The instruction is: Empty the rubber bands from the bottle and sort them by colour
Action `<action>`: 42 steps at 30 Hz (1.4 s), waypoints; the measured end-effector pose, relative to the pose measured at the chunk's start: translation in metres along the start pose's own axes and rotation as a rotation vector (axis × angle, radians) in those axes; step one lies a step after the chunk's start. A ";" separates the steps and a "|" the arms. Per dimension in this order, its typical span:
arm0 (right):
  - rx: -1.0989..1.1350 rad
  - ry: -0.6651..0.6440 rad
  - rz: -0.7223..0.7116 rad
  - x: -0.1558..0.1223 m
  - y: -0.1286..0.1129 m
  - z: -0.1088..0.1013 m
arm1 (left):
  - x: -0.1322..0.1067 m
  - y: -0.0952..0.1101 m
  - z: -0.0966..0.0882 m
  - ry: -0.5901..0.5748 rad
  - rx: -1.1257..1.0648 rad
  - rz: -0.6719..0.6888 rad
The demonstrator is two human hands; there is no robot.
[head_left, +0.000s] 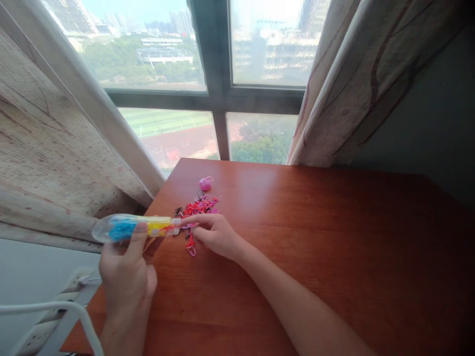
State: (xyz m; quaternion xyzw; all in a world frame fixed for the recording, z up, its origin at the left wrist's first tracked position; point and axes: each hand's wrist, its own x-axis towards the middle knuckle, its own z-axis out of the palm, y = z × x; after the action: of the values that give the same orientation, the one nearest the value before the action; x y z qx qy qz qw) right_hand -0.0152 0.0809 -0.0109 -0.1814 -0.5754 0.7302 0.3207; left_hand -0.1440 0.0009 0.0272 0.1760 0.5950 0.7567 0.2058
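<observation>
My left hand [128, 272] is wrapped round a clear plastic bottle [99, 228], held on its side above the table's left edge. Blue bands fill its rounded end, with yellow ones closer to the mouth and a little red at the neck. At the bottle's mouth is the outstretched index finger of my right hand [217, 235]; its thumb is apart from that finger, and I see nothing gripped. Just behind and beneath this hand lies a loose pile of red, pink, purple and black hair ties [195, 207]. A round pink thing with a loop [205, 184] sits beyond the pile.
The reddish-brown wooden table [297, 237] stands against a window [218, 99]. Patterned curtains hang on the left [55, 123] and right [334, 99]. Below left are a power strip [48, 316] and a white cable [79, 309] close to the table's edge.
</observation>
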 end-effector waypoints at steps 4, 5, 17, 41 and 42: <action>0.196 -0.133 0.054 -0.004 -0.003 0.008 | -0.002 -0.002 0.002 -0.030 -0.135 -0.170; 0.246 -0.169 0.082 -0.005 -0.003 0.009 | -0.003 -0.004 0.003 -0.039 -0.146 -0.196; 0.043 -0.309 0.193 -0.004 -0.004 0.002 | -0.005 -0.001 0.009 -0.078 0.085 -0.029; -0.166 0.130 0.069 0.003 0.005 -0.006 | -0.008 0.003 -0.013 0.096 0.798 0.510; -0.170 0.147 0.068 0.003 0.004 -0.006 | -0.007 0.004 -0.012 0.095 0.805 0.524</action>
State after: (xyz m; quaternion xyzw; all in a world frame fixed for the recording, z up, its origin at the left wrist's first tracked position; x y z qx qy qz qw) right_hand -0.0146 0.0867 -0.0166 -0.2804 -0.6036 0.6740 0.3205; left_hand -0.1443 -0.0134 0.0284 0.3507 0.7850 0.5001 -0.1036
